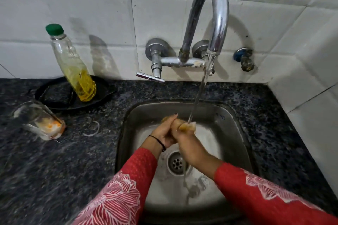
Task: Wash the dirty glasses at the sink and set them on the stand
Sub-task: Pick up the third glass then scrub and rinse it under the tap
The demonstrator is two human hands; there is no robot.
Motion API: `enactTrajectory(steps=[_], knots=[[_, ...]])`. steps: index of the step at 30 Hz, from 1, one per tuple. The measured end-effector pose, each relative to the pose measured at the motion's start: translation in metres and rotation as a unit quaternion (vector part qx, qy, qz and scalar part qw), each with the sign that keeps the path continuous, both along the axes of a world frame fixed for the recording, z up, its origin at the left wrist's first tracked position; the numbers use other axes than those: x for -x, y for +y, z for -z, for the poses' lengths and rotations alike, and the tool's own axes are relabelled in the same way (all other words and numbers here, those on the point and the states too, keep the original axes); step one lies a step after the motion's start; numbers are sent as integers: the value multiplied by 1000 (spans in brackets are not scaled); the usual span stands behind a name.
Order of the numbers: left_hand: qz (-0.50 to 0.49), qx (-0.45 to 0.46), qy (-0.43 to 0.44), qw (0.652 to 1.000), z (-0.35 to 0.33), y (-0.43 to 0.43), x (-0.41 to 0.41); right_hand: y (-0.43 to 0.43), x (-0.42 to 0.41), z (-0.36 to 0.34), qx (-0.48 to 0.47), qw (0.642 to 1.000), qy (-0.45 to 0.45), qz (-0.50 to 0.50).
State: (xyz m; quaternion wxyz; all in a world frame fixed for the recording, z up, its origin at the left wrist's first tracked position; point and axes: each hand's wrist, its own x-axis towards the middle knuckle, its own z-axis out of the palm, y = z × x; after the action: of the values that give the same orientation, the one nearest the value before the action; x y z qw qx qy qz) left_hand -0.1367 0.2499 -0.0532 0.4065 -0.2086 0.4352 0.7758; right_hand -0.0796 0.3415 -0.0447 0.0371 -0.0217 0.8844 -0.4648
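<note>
Both my hands are low in the steel sink (139, 115), under the running stream from the curved tap (217, 14). Between them is a glass (187, 126) with yellowish residue, lying sideways with the water hitting one end. My left hand (164, 131) wraps round its left end. From the right, my right hand (190, 146) curls its fingers over the other end. Most of the glass is hidden by my fingers. A second dirty glass (40, 120) with orange residue at its bottom stands on the dark counter at the left. No stand is in view.
A clear bottle (76, 67) of yellow liquid with a green cap stands on a black pan (54, 97) at the back left. The tap lever (150, 76) juts out over the counter. Tiled walls close in behind and on the right. The drain (177, 163) lies below my hands.
</note>
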Motion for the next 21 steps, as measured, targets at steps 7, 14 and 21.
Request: enactTrajectory(steps=[7, 14, 21], knots=[[-4, -14, 5, 1000, 4, 0, -10, 7, 3, 5, -22, 999, -42, 14], [-1, -11, 6, 1000, 2, -3, -13, -8, 2, 2, 167, 972, -76, 144], [-3, -45, -18, 999, -4, -5, -11, 24, -6, -3, -213, 968, 97, -96]])
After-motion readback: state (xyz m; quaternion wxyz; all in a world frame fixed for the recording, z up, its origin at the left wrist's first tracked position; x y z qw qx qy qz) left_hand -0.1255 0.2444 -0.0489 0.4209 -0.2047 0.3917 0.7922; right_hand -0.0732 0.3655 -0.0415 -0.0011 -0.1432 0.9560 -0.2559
